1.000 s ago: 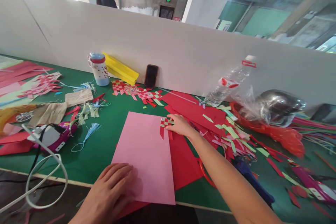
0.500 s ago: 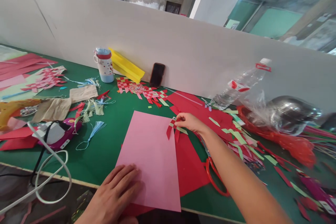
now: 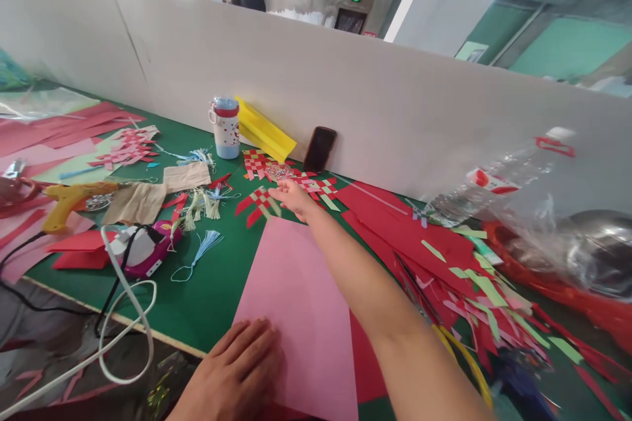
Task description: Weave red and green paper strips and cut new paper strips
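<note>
My right hand reaches out across the green table and pinches a small woven piece of red and green paper strips, which sits just past the far edge of a pink sheet. Flat on the near left corner of that pink sheet lies my left hand, fingers stretched out. More woven red-and-green pieces lie just beyond my right hand, near a dark phone propped against the white partition.
A heap of red sheets and green strips fills the right side. A plastic bottle, a steel bowl in plastic, a cup, yellow folded paper, a yellow glue gun, tassels and a white cable lie around.
My right hand lifted the woven piece off the pink sheet's right edge and carried it forward and left, beyond the sheet. The view swung left. My left hand stayed on the sheet.
</note>
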A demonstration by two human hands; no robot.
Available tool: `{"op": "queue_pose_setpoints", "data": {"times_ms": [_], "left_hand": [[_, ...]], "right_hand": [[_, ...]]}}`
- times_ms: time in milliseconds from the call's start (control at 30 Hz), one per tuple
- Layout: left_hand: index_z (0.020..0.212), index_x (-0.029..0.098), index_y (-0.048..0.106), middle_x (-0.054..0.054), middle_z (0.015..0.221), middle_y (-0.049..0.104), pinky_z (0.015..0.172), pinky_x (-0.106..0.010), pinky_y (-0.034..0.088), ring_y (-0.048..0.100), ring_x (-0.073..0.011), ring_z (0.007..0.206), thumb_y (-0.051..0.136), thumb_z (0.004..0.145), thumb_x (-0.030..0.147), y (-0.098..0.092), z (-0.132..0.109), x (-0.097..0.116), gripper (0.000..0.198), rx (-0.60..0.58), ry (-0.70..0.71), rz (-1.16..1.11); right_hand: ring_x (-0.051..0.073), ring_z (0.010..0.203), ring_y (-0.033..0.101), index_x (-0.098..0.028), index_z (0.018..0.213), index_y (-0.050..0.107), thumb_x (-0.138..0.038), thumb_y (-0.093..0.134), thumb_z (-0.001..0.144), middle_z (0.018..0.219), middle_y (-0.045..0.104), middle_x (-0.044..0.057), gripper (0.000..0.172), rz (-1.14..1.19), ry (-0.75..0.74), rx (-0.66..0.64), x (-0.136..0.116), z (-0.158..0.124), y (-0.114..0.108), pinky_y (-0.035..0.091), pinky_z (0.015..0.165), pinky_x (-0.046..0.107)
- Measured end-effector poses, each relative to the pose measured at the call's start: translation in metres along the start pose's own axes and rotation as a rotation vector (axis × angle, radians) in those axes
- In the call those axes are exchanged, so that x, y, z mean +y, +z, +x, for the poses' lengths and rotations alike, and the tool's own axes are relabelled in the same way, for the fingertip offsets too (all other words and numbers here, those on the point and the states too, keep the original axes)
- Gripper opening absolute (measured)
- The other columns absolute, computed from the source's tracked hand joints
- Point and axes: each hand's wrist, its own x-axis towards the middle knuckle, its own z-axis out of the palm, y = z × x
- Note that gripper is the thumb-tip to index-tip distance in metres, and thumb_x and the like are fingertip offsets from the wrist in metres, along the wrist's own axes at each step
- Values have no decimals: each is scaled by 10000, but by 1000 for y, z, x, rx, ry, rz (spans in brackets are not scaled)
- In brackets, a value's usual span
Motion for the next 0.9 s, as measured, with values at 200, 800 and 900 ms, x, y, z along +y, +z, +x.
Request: {"op": "queue_pose_setpoints", "data": {"times_ms": [200,800,900], "left_hand": [[1263,235,618,-1,1320,650,1078,-330,415,603,-197,1203,510,933,340,-1,-1,-11,362,-112,-64,59],[1301,214,611,-85,1412,570,1084,-444,418,520,-260,1314,353,958,267,12,0,-48,432,-310,-260,42],[1313,216,606,-86,1420,562,1106,-456,400,506,-257,1327,323,958,247,13,0,-48,455,-344,-303,30]], "right_hand": [[229,1283,494,-197,1286,556,-209,594,901,1376,543,102,387,-167,-123,101,-6,-64,-33,395,1093,449],[159,1150,644,-195,1199,649,-72,398,851,1142,738,37,446,-807,-637,285,78,-384,10,513,1005,296],[126,1006,708,-230,1178,653,-142,396,931,1066,762,17,366,-604,-611,314,70,-406,-21,531,960,245]]}}
